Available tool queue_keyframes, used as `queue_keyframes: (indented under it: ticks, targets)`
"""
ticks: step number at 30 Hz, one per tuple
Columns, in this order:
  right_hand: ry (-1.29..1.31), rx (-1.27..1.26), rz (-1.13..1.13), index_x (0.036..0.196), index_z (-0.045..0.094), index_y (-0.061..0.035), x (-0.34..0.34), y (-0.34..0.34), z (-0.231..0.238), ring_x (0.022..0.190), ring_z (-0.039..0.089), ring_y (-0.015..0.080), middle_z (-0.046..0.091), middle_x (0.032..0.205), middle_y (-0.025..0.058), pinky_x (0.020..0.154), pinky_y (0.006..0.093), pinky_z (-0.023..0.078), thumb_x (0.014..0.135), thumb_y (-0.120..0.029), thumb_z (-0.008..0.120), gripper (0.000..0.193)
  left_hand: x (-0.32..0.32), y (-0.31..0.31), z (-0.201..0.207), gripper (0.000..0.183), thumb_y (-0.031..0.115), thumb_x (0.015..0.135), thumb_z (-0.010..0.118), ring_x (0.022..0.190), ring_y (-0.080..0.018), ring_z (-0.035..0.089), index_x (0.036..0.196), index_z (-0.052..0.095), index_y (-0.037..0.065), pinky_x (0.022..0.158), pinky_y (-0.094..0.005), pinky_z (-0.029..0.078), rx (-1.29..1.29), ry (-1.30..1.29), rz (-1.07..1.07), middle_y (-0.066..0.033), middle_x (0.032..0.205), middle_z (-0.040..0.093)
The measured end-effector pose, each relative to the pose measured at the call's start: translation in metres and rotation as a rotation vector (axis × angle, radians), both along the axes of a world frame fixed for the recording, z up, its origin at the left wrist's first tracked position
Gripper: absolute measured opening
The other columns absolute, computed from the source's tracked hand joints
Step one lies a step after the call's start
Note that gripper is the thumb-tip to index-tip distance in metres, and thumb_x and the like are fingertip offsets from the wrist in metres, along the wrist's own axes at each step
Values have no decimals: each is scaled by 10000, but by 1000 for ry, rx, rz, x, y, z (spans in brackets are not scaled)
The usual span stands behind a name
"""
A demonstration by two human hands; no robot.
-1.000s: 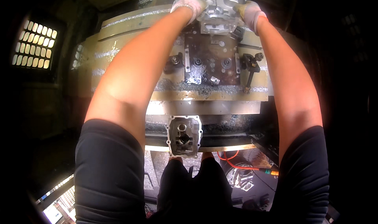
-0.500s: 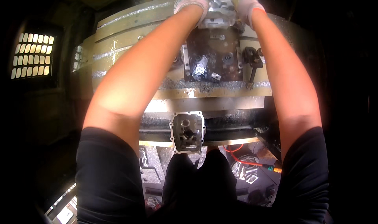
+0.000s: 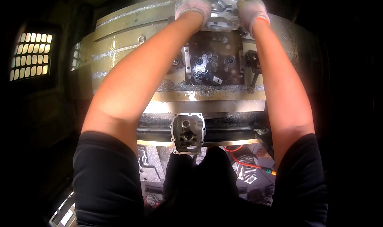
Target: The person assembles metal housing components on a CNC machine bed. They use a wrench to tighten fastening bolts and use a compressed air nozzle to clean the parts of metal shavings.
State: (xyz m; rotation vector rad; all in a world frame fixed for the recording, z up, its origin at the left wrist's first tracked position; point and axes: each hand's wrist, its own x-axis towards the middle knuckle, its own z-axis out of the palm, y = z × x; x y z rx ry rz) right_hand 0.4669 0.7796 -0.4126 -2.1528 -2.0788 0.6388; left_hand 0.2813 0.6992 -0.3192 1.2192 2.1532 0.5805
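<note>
Apparently partway along, with open housing [image 3: 178, 134] resting apart before the machine bed's [image 3: 127, 25] near edge, then, towards the far edge, left hand [image 3: 193, 5], grey casting [image 3: 218, 5] and right hand [image 3: 253, 12], with fingers [image 3: 241, 4] at its sides, too hidden to tell whether clamped, handling seemingly unfinished.

A contoured silver-grey casting [image 3: 218, 5] sits between left hand [image 3: 193, 4] and right hand [image 3: 252, 12].
</note>
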Motion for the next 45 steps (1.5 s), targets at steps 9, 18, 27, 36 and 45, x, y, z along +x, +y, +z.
queue_keyframes:
  ticks: [9,18,27,36,45]
  targets:
    - [1070,-55,-56,1196,691,-33,31,-56,61,1135,645,342,682,1173,219,977,450,493,909,-357,700,433,10,3,2,447,238,914,649,1253,-393,632,1272,572,-18,1050,-422,510,38,127,-7,-247,1320,652]
    - [16,-92,526,1437,510,-93,109,-37,-35,1237,635,345,668,1323,194,1052,432,485,883,-322,753,647,1,22,-36,309,118,937,542,1024,-335,693,1217,588,-4,891,-365,517,110,140,-208,-228,1049,700]
    - [40,-157,391,1419,522,-71,82,-6,-28,1187,649,414,672,1285,239,999,476,516,829,-357,798,711,-47,31,-62,324,107,890,633,941,-291,715,1201,649,18,865,-358,522,74,630,-748,-173,1054,743]
    - [266,-28,598,1402,543,-52,75,36,-88,1264,582,402,551,1392,201,1057,438,480,752,-340,863,780,-11,26,-50,323,110,846,696,940,-293,687,1139,648,-16,853,-352,525,329,322,-312,-186,1063,725]
    - [241,47,672,1303,620,-67,69,28,-39,1247,598,390,591,1324,185,1049,428,482,809,-363,786,600,-37,42,-60,406,35,864,623,880,-278,700,1262,583,-31,825,-356,540,193,-266,-1,-185,1032,729]
